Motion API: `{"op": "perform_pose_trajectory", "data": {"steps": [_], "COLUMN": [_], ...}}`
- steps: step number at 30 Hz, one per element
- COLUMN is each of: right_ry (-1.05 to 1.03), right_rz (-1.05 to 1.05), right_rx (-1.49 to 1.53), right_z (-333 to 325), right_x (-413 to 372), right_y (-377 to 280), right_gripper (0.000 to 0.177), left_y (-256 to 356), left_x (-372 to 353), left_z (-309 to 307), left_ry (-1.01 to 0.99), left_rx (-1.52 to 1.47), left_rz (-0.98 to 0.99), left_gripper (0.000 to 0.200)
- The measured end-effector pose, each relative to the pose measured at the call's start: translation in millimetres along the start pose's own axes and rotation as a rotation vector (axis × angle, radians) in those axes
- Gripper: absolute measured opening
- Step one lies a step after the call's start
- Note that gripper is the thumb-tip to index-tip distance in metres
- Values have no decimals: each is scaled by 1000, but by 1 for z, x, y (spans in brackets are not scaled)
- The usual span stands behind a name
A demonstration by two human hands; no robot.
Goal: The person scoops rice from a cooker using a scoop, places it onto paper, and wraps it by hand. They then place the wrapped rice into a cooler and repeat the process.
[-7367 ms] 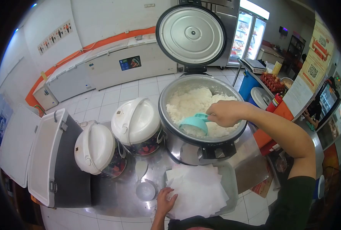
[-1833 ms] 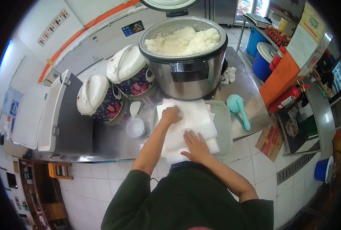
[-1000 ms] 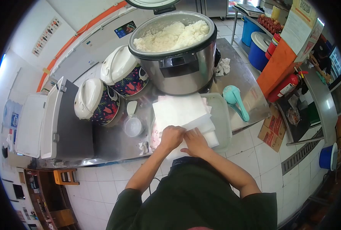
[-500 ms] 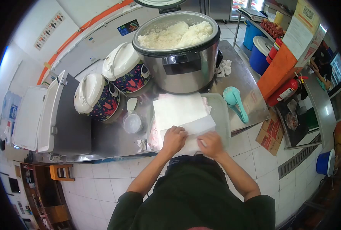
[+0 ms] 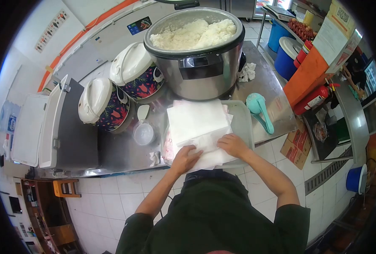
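Observation:
A folded white paper wrapper (image 5: 208,142) lies between my hands, on a stack of white paper sheets (image 5: 196,120). Its left end is under the fingers of my left hand (image 5: 186,158), which are bent and pressed together on it. At the other end, my right hand (image 5: 233,145) grips the fold, thumb and fingers closed on the paper. Whatever may be inside the fold is hidden. The stack sits on a pale green tray (image 5: 246,127), with pink-marked sheets (image 5: 167,146) showing along its left side.
Behind the tray stands a big rice cooker (image 5: 196,76) full of rice. A turquoise scoop (image 5: 260,112) lies to the right. At left are a clear cup (image 5: 144,133), a white rice paddle (image 5: 143,112), two flowered pots (image 5: 112,110) and an open cooler box (image 5: 76,131).
My right hand has moved up and slightly right and now holds the paper. The loose flap between my hands has been folded down into a narrower shape. My left hand has shifted slightly down and left.

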State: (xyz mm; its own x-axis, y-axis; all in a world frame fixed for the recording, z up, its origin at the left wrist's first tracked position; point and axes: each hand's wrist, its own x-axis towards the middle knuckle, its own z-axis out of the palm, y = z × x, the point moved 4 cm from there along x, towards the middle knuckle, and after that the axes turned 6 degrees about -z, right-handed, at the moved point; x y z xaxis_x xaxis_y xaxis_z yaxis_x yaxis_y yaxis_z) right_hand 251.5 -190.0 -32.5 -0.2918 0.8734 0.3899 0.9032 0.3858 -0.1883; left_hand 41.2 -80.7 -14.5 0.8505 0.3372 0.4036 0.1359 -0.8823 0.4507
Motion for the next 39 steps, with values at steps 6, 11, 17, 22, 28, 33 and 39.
{"op": "perform_pose_trajectory", "data": {"steps": [6,11,17,22,28,33,39], "right_ry": [57,-180,-256,-242,-263,-174,-126], "right_rz": [-17,355,489,522,328,303,390], "right_rx": [172,331,402,353,175,291,295], "right_z": [0,-8,-5,-8,-9,-8,-13], "right_x": [7,29,41,56,57,47,44], "right_y": [14,23,31,34,35,35,32], "right_gripper": [12,17,18,21,19,14,10], "left_y": [-19,-32,-49,-52,-41,-49,-42], "left_x": [-2,5,20,27,43,32,24], "left_z": [-5,-6,-4,-2,-18,-4,-2], "left_ry": [-108,-170,-325,-373,-8,-130,55], "left_rx": [-213,-156,-308,-369,198,3,-25], "left_rz": [-301,-194,-474,-666,-464,-558,-385], "left_gripper": [20,15,14,20,23,12,12]}}
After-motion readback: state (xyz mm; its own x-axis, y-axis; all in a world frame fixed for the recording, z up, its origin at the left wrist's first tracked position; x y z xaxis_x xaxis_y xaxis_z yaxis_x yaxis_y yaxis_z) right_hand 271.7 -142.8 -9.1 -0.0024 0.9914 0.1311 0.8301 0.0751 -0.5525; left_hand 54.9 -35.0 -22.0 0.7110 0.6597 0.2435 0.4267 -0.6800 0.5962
